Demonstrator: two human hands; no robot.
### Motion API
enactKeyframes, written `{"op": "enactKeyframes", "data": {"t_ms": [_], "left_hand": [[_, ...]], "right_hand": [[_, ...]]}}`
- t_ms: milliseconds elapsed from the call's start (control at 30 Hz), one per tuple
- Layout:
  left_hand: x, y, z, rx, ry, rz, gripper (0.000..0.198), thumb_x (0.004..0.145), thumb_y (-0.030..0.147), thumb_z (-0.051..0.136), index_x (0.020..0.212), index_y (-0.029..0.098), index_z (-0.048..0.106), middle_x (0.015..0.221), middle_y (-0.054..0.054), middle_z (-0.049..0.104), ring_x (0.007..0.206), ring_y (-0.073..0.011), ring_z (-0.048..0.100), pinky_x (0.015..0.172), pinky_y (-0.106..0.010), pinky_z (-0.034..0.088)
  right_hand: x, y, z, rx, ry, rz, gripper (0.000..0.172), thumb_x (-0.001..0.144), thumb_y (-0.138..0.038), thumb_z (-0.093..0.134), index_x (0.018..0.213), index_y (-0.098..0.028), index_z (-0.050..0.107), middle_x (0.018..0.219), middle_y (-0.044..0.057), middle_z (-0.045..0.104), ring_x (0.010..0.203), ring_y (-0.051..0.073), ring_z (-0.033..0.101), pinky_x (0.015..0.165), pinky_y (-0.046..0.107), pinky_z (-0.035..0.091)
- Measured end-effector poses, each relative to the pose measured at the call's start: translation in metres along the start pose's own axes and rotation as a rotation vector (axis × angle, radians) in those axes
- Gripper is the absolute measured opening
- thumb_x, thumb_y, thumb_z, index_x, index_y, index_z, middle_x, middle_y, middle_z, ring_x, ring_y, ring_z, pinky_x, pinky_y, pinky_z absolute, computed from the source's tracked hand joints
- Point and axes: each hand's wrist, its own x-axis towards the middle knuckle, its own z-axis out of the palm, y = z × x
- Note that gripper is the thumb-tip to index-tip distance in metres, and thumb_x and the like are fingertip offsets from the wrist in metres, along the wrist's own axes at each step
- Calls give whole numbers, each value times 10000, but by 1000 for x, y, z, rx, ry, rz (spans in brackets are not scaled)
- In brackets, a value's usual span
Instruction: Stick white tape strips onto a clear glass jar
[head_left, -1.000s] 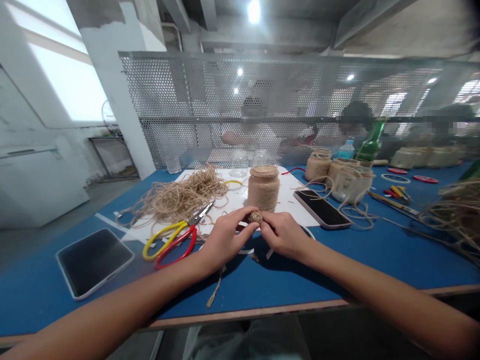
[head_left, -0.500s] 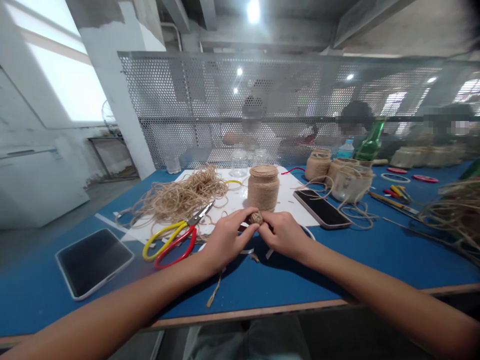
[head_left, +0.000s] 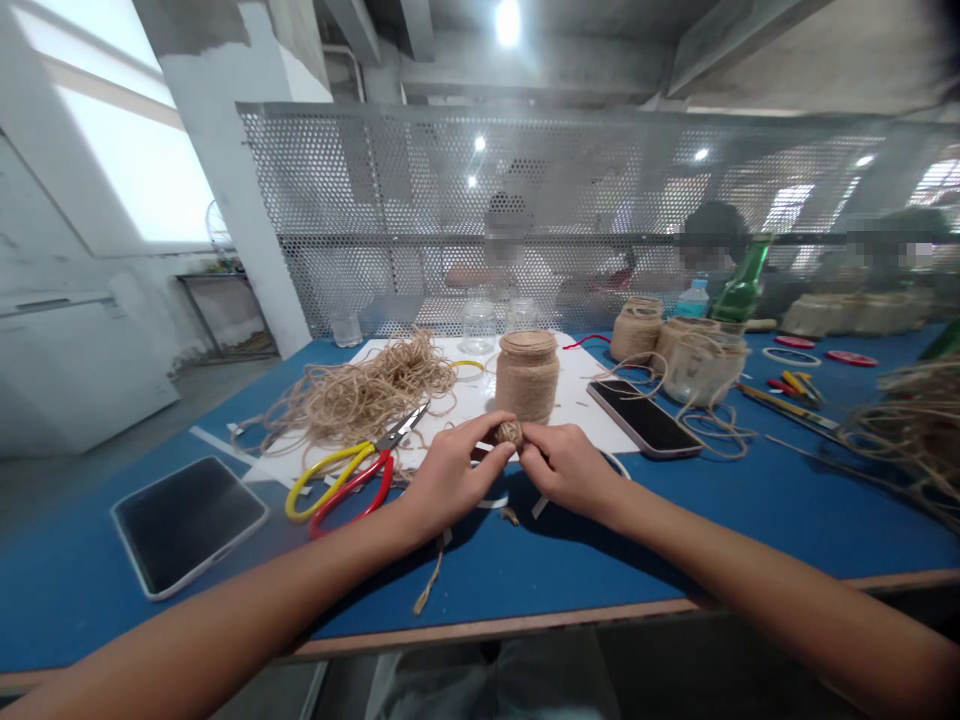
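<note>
Between my two hands is a small ball of twine (head_left: 509,433), held just in front of a jar wrapped in twine (head_left: 527,378). My left hand (head_left: 457,468) pinches the ball from the left, thumb below and fingers above. From the right, my right hand (head_left: 564,465) grips it with bent fingers. Scissors (head_left: 360,470) with one yellow and one red handle lie open to the left of my left hand. Behind them is a loose heap of twine (head_left: 367,385). A white ring lies partly hidden under my hands.
A tablet (head_left: 190,525) lies at the left and a phone (head_left: 643,417) at the right. Wrapped jars (head_left: 636,330), a bare glass jar (head_left: 703,368) and a green bottle (head_left: 742,280) stand at the back right. A perforated metal screen (head_left: 420,200) runs behind the table, with people beyond.
The twine ball has shifted and turned very slightly to the left between my fingers. Both hands keep nearly the same place, and everything else on the table stays put.
</note>
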Motion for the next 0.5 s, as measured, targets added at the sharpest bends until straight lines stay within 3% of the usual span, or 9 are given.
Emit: {"op": "enactKeyframes", "data": {"t_ms": [500], "left_hand": [[2,2,-1,-324,-66,-113,256,817,259,476,1051,170,530,972,-52,587,896,-153,560,709,-244,522]], "right_hand": [[-1,-4,-5,78,-5,-21,184,800,-154,370,668,-167,496,583,1,527,527,105,462,527,214,310]]}}
